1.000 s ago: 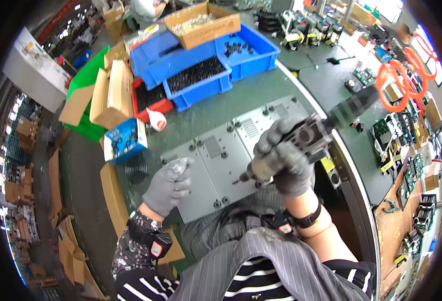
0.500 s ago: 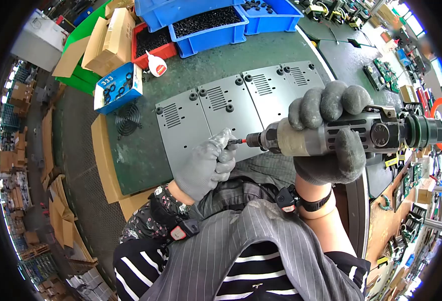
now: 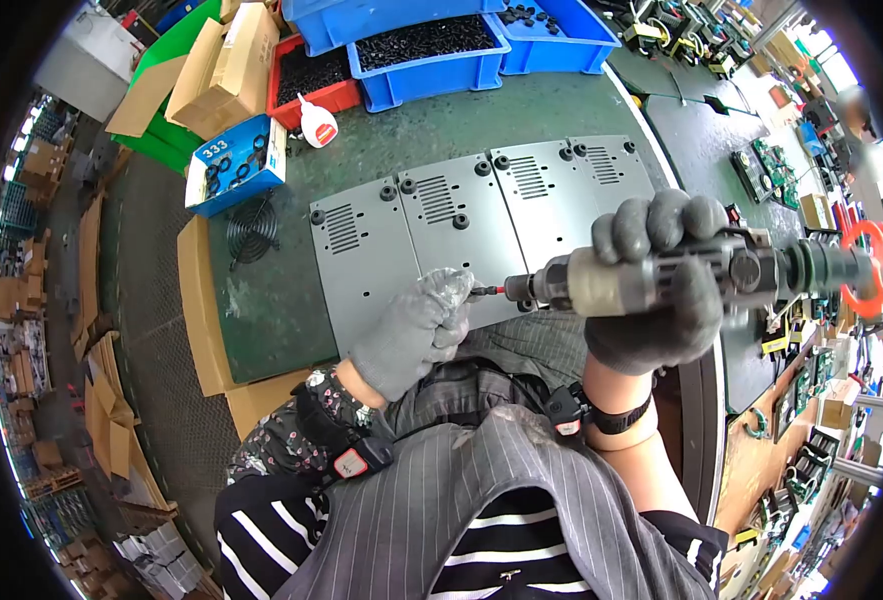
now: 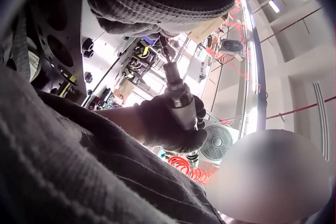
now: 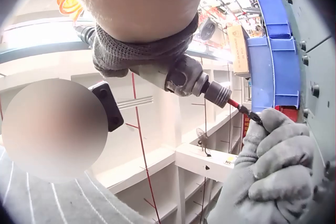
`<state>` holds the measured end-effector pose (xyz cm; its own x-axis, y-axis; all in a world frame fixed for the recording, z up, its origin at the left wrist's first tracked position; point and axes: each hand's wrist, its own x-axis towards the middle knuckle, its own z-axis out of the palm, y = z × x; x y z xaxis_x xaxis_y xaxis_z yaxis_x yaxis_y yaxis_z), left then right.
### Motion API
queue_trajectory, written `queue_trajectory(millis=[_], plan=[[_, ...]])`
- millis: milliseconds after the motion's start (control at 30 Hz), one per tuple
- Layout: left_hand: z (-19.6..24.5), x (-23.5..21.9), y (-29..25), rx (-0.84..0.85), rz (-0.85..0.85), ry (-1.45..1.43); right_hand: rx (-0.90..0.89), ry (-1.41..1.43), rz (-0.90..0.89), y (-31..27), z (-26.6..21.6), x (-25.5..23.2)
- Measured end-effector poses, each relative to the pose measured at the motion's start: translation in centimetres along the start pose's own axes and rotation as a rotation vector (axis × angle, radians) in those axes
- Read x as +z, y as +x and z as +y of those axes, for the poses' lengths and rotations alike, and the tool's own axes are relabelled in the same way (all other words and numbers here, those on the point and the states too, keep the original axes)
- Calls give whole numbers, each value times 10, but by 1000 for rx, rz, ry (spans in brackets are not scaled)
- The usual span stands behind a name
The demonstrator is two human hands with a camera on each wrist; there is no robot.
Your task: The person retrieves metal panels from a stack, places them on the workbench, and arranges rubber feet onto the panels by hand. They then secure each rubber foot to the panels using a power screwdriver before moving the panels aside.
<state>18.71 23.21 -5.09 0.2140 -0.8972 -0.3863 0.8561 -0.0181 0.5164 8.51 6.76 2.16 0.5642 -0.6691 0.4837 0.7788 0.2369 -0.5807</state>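
In the head view my gloved right hand (image 3: pixel 689 318) grips a power screwdriver (image 3: pixel 596 285) held level, its red bit (image 3: pixel 502 290) pointing left. My gloved left hand (image 3: pixel 413 335) meets the bit's tip over the near edge of the grey metal panels (image 3: pixel 366 270). The right wrist view has the left thumb and forefinger pinching a small black screw (image 5: pixel 255 117) at the end of the bit. The other left fingers are curled into the palm. Several vented panels lie side by side, with black round feet (image 3: pixel 460 221) on them.
Behind the panels stand blue bins (image 3: pixel 431 68) and a red bin (image 3: pixel 339 98) of small black parts. A white bottle (image 3: pixel 317 122), a blue box (image 3: pixel 236 172) of black rings and a round fan grille (image 3: pixel 252 232) sit at left. An orange coiled hose (image 3: pixel 869 270) hangs at right.
The right hand has swung the screwdriver from pointing down at the panels to level. The left hand has moved right to the bit's tip. The head view has shifted.
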Motion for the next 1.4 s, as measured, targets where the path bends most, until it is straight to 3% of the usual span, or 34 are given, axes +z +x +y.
queue_trajectory(millis=[33,100,133,200,233,300,400,433,467,533,767,867,900,1000,1033,1067,1133,1233,1333,1400], plan=[[1,-7,4,-2,-2,1,9,51,52,2,1,-5],[11,-19,19,631,104,1428,48,172,85,4,4,-26],[22,-23,25,639,111,1422,52,172,75,4,4,-32],[46,-31,39,283,218,1202,76,164,131,4,5,-39],[53,-28,41,287,224,1197,91,157,148,3,6,-40],[63,-14,44,492,314,1775,113,115,160,1,6,-31],[58,-18,59,468,292,1870,155,53,161,-2,8,-22],[64,-12,58,293,225,1874,167,51,138,-4,9,-19],[64,-17,56,290,231,1866,182,49,114,-5,11,-17],[63,-34,45,484,237,1795,220,1,118,-7,10,-9],[54,-53,-82,563,429,1744,372,-13,-54,-14,29,20],[30,-53,-114,471,568,1609,456,-8,-117,-16,44,36],[20,-62,-116,559,563,1626,490,20,-104,-18,50,41],[5,-57,-119,517,634,1615,512,-8,-232,-22,67,59],[1,-61,-114,626,629,1570,506,-60,-217,-25,72,67],[0,-61,-113,632,639,1559,504,-109,-258,-28,79,69],[1,-59,-111,548,633,1561,506,-197,-334,-29,86,77],[-5,-66,-104,601,663,1542,549,-63,-380,-33,94,89],[-6,-66,-105,592,712,1610,485,-284,-560,-31,103,89],[-6,-65,-105,562,737,1617,486,-193,-573,-34,112,91]])
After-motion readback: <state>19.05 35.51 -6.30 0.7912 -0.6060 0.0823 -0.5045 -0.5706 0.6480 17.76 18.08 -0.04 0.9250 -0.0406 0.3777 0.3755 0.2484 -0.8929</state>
